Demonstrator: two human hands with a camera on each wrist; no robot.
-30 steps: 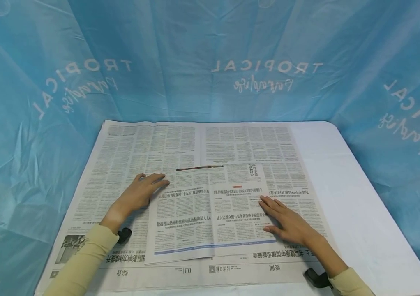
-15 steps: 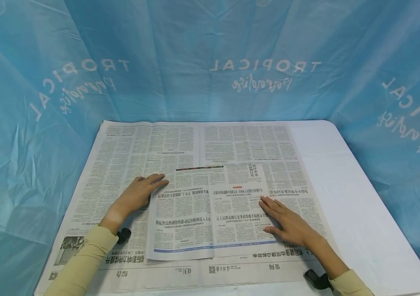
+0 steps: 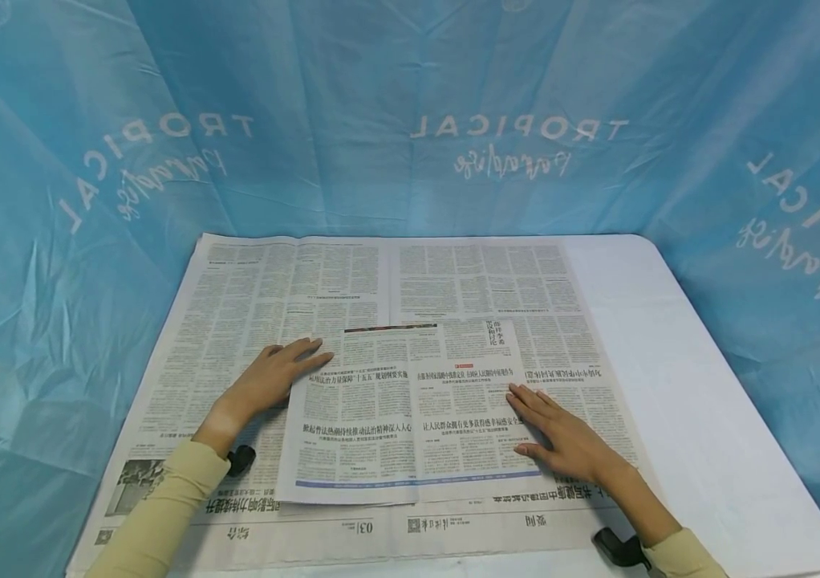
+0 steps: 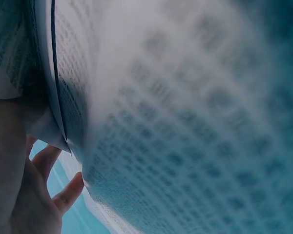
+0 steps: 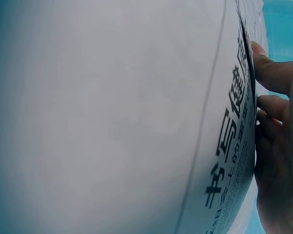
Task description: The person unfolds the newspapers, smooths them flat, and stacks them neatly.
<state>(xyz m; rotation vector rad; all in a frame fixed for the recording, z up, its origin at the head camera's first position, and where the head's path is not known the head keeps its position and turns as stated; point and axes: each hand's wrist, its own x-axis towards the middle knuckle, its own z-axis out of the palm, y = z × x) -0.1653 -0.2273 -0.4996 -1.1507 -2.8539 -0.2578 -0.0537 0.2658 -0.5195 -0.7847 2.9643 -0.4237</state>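
Note:
A folded newspaper [image 3: 359, 409] with a crease down its middle lies on a larger spread newspaper [image 3: 251, 297] in the head view. At its upper left edge is my left hand [image 3: 269, 377], fingers loosely bent, fingertips touching the paper; its thumb is hidden in that view. My right hand [image 3: 558, 429] rests on the folded paper's right side, fingers extended and thumb spread. In the left wrist view, fingers [image 4: 70, 192] meet the paper's edge. The right wrist view has the right hand [image 5: 278, 161] along the printed sheet, thumb uppermost.
Both newspapers lie on a white table [image 3: 677, 385], whose right part is bare of paper. Blue curtain [image 3: 395, 120] with white lettering hangs behind and at both sides. A black wrist device [image 3: 619, 547] sits by the right sleeve, another by the left.
The folded newspaper's lower left corner has shifted slightly left and away from the table's front edge, its bottom edges now lying closer together. Both hands have stayed nearly in place.

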